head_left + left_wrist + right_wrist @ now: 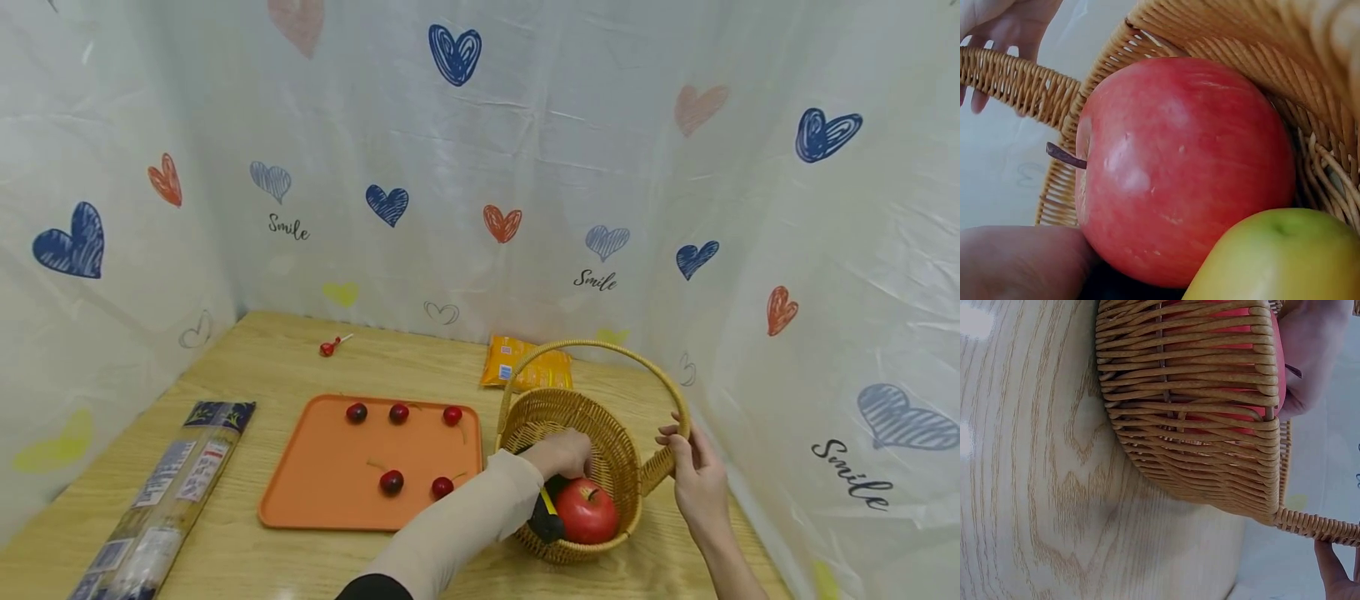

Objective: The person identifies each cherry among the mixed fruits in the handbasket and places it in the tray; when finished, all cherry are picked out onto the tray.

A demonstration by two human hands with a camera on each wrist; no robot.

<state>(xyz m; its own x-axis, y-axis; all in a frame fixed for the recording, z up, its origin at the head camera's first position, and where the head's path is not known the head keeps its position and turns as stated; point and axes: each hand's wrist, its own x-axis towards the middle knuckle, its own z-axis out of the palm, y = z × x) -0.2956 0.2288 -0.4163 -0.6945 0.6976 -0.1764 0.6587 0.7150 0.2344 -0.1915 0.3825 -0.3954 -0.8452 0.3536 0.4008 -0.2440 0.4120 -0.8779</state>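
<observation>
A wicker basket (pixel 630 433) with a tall arched handle (pixel 585 342) stands upright on the table. My left hand (pixel 562 454) reaches down inside it, right beside a red apple (pixel 587 512). The fingertips of that hand are hidden, so I cannot tell whether they hold anything. In the left wrist view a yellow-green fruit (pixel 1285 256) lies against the apple, and part of the left hand (pixel 1022 262) shows at lower left. My right hand (pixel 697 479) holds the lower right part of the handle, thumb on the near side and fingers behind it.
An orange tray (pixel 322 475) with several cherries lies left of the basket. Behind the basket is an orange packet (pixel 513 362). A red lollipop (pixel 328 347) lies far left, and a long clear package (pixel 168 492) lies near the left edge. A heart-printed curtain (pixel 420 125) surrounds the table.
</observation>
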